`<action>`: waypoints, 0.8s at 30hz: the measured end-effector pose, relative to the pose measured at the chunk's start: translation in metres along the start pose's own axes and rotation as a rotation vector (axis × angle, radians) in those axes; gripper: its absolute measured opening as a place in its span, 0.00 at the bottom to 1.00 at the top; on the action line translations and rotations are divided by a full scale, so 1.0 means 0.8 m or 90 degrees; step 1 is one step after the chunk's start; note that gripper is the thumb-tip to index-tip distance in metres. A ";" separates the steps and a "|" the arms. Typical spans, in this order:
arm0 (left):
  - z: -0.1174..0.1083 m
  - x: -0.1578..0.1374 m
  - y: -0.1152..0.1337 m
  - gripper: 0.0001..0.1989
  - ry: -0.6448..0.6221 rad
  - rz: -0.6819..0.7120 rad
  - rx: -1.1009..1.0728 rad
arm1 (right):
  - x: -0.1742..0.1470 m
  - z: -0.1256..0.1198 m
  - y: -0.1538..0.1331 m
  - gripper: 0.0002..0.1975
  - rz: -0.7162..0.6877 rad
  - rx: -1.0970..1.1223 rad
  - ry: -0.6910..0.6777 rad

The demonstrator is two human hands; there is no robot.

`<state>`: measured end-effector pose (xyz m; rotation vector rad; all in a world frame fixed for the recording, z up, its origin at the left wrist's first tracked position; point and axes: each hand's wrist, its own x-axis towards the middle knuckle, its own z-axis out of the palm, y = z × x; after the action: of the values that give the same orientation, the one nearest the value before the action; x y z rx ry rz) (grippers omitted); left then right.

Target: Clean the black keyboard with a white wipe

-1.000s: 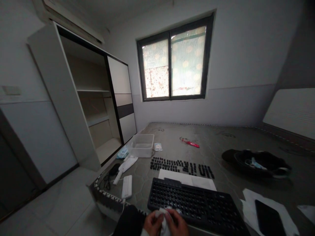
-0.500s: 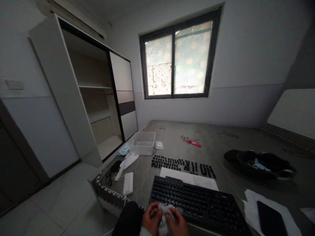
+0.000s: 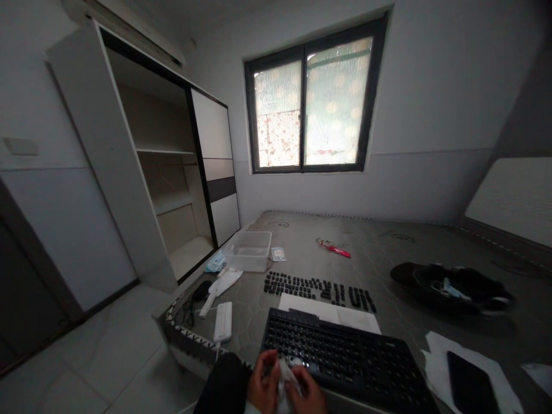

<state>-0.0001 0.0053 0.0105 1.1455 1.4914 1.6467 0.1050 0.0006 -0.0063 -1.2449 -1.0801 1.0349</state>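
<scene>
Both hands have shifted slightly lower at the mattress's (image 3: 388, 253) near edge. Left hand (image 3: 263, 386) and right hand (image 3: 307, 394) are closed around a white cloth (image 3: 284, 376), touching the black keyboard's (image 3: 345, 359) front-left corner.

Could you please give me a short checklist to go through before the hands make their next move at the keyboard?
1. Both hands on the white wipe: ok; left hand and right hand grip it together.
2. Wipe at the keyboard: ok, over its near left edge.
3. Loose keycaps out of the way: ok, in rows beyond the white sheet.
4. Phone apart from the keyboard: ok, on paper to the right.
5. Wipe damp or dry: cannot tell.
</scene>
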 end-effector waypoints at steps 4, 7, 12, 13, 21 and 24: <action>0.000 -0.010 -0.001 0.18 -0.008 0.158 0.100 | 0.003 -0.002 0.001 0.17 0.033 0.065 0.011; 0.002 -0.015 -0.004 0.19 -0.100 0.256 0.110 | 0.007 -0.008 0.003 0.18 0.065 0.113 0.015; 0.004 -0.013 -0.007 0.19 -0.157 0.260 0.126 | 0.015 -0.022 -0.001 0.23 0.126 0.117 0.005; 0.003 -0.012 -0.007 0.18 -0.156 0.253 0.130 | 0.016 -0.024 -0.003 0.23 0.125 0.126 0.011; 0.004 -0.010 -0.007 0.16 -0.167 0.211 0.115 | 0.008 -0.016 -0.020 0.24 0.133 0.222 0.028; 0.004 -0.011 -0.006 0.18 -0.171 0.207 0.118 | 0.004 -0.011 -0.020 0.24 0.113 0.212 0.048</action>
<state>0.0059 -0.0008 0.0041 1.7143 1.3576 1.5020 0.1145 0.0012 0.0098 -1.1112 -0.7134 1.2352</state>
